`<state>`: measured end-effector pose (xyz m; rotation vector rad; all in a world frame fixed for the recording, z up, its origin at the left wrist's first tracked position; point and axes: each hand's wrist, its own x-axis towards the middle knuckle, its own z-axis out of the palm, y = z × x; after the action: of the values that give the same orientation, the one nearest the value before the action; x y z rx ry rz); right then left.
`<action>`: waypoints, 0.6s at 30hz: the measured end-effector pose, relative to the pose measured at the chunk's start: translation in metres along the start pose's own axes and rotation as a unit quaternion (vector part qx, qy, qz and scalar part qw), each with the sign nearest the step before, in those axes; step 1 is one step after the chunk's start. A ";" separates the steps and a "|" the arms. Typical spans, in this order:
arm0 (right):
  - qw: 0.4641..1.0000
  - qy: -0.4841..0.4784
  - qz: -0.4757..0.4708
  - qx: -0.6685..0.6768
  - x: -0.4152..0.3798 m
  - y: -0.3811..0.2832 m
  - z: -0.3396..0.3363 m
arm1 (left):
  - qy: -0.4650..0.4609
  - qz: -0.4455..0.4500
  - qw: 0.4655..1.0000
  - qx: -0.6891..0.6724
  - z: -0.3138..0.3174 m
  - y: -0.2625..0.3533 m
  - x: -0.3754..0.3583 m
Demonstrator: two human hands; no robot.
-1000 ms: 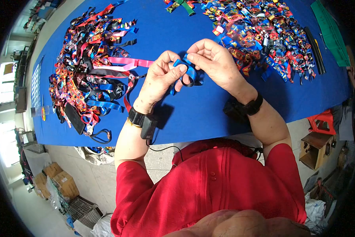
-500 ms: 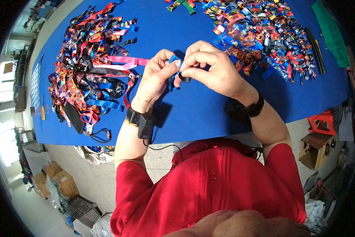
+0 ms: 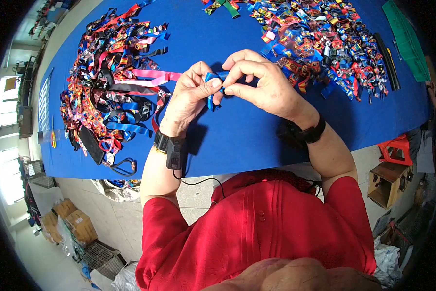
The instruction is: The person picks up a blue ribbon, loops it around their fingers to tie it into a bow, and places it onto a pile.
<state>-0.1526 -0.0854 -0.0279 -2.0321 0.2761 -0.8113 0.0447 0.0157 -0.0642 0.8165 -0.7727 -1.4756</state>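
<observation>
Above the blue tabletop, my left hand [image 3: 191,97] pinches a blue ribbon strip [image 3: 210,101] between thumb and fingers. My right hand [image 3: 264,87] is close beside it, thumb and forefinger pinched on the same blue ribbon near a fold. Part of the ribbon is hidden behind the fingers. To the left lies a heap of mixed straps [image 3: 116,82] in red, black, blue and pink. At the upper right is a pile of short, looped ribbon pieces [image 3: 334,43] in many colours.
The blue table [image 3: 237,150] spans the area before me. A green crate [image 3: 406,39] and dark bars [image 3: 388,63] lie at the right edge. On the floor are a red stool [image 3: 395,149], a wooden box [image 3: 387,184] and cardboard boxes [image 3: 79,225].
The right fingers have shifted slightly on the ribbon, and the dark end seen below them no longer shows. More blue ribbon now appears between the hands.
</observation>
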 end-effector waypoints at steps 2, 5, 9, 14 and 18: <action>1.000 -0.002 0.010 0.015 0.000 -0.002 0.000 | 0.005 0.000 1.000 -0.007 0.002 0.000 -0.001; 1.000 -0.016 0.020 0.017 0.000 -0.002 -0.001 | 0.008 -0.001 1.000 -0.006 0.002 0.000 0.000; 0.998 -0.025 0.048 0.034 -0.001 0.001 -0.001 | 0.016 0.000 1.000 0.007 0.007 0.005 -0.001; 0.995 -0.032 0.092 0.017 -0.003 0.000 0.002 | 0.020 0.002 1.000 0.020 0.005 0.006 0.000; 0.992 -0.058 0.114 0.018 -0.002 -0.005 0.000 | 0.015 -0.003 1.000 0.025 0.006 0.007 -0.001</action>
<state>-0.1551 -0.0816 -0.0249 -1.9629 0.4170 -0.5514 0.0440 0.0163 -0.0548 0.8773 -0.7881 -1.4514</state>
